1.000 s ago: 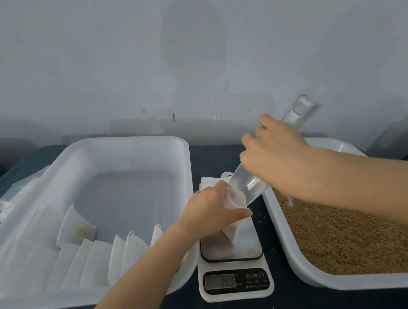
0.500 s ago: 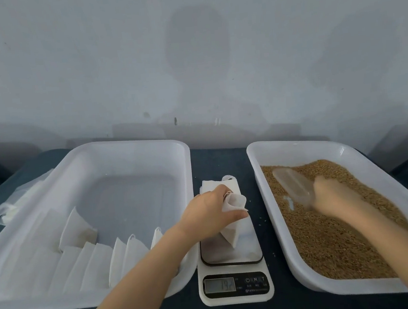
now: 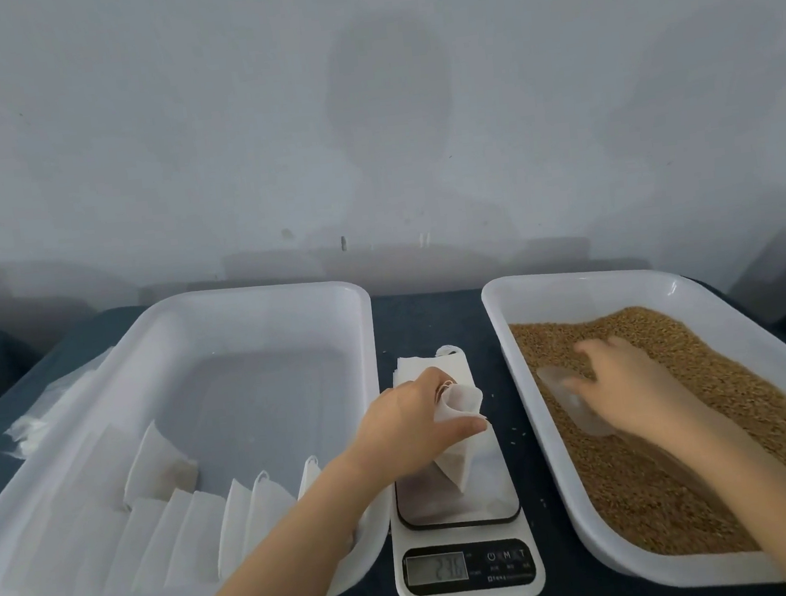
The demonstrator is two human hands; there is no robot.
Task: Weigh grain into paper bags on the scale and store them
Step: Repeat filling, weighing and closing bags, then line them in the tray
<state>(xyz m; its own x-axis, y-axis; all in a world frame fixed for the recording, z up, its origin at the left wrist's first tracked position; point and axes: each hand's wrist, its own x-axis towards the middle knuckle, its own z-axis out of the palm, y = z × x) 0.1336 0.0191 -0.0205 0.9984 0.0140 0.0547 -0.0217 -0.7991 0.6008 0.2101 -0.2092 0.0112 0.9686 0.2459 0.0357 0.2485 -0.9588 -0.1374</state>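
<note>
The paper bag (image 3: 461, 460) was stood, tilted, on the platform of the scale (image 3: 469, 576), its mouth pinched open by the fingers of the left hand (image 3: 409, 422). The right hand (image 3: 633, 389) was laid over the clear scoop (image 3: 572, 405), which was sunk in the grain (image 3: 689, 460) of the right tray (image 3: 573, 279). Whether its fingers were closed round the handle could not be told, the palm hiding it.

Several risks could be judged. The reading might be falsified by the left hand's weight on the bag, the display being blurred in any case. Grain might be spilled between tray and scale by an overfull scoop, or the narrow mouth missed. Were the pinch slackened, the leaning bag might be tipped over.
</note>
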